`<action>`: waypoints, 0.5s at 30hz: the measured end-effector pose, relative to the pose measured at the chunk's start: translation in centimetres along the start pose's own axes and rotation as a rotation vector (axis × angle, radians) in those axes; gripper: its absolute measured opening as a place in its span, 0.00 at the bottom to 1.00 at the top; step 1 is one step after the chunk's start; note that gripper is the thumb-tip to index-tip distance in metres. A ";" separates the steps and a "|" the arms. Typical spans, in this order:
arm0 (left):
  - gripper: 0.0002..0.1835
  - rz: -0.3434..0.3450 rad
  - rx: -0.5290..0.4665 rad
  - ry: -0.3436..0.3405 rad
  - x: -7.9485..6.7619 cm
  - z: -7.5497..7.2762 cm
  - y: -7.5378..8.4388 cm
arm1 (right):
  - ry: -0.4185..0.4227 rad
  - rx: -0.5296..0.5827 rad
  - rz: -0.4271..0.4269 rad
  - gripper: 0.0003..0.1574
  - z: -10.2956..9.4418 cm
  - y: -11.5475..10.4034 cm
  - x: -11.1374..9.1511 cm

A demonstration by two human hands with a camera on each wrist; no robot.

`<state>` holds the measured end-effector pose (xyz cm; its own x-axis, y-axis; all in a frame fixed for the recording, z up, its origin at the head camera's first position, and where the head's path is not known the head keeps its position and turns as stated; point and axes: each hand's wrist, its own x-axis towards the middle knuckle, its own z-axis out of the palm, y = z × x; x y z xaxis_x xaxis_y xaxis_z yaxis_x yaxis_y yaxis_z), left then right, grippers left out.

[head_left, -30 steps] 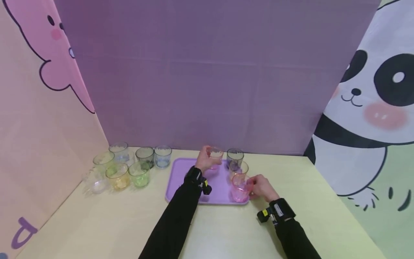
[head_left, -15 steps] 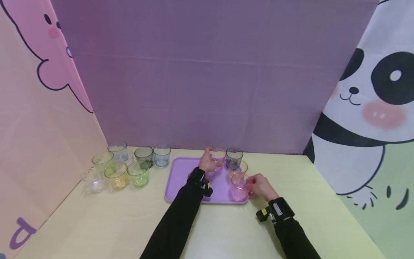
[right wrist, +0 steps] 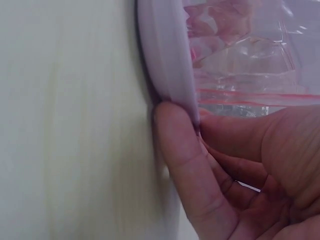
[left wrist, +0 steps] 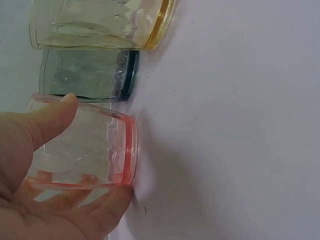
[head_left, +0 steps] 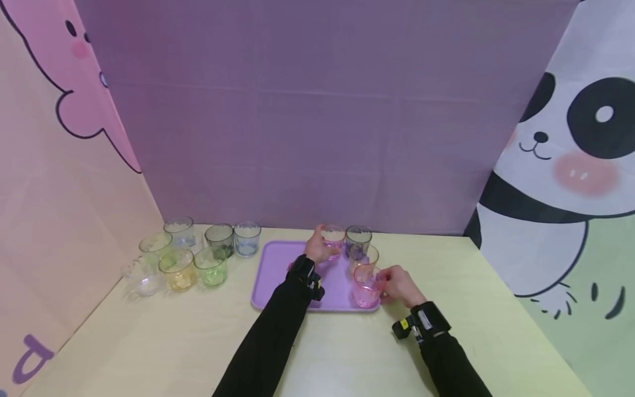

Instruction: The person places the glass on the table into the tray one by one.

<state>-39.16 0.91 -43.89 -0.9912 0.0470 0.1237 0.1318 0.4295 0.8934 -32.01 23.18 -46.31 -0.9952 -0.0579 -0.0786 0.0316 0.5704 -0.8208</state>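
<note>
My left hand (head_left: 319,247) holds a pink glass tumbler (head_left: 334,238) at the back of the purple tray (head_left: 275,259). In the left wrist view, the thumb and fingers lie around that tumbler (left wrist: 82,145), its base close to the tray surface; contact is hard to tell. Beside it stand a dark grey tumbler (left wrist: 90,75) and an amber tumbler (left wrist: 100,25). My right hand (head_left: 399,285) pinches the tray's right edge, seen as a pale rim (right wrist: 170,55) in the right wrist view. Another pink tumbler (head_left: 366,293) stands upright on the tray beside those fingers.
Several clear and coloured tumblers, among them a yellow one (head_left: 177,270), a green one (head_left: 210,268) and a blue one (head_left: 246,240), stand on the table left of the tray. A purple backdrop (head_left: 317,121) rises behind; printed panels flank both sides.
My left hand has brought its pink tumbler slightly right and lower, close beside the dark grey tumbler. My right hand keeps its place at the tray edge. The head view has shifted slightly.
</note>
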 end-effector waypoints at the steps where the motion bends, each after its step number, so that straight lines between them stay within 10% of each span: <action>1: 0.46 0.003 0.003 0.001 0.0 0.0 0.0 | 0.001 -0.001 -0.001 0.10 0.0 0.0 0.0; 15: 0.50 0.003 0.012 0.002 0.1 0.3 -0.3 | 0.001 0.021 0.002 0.12 0.0 -0.1 -0.1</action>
<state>-39.30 1.06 -44.29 -0.9908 0.0462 0.1270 0.1343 0.4403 0.8877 -31.88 23.13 -46.26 -0.9953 -0.0557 -0.0795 0.0356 0.5530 -0.8324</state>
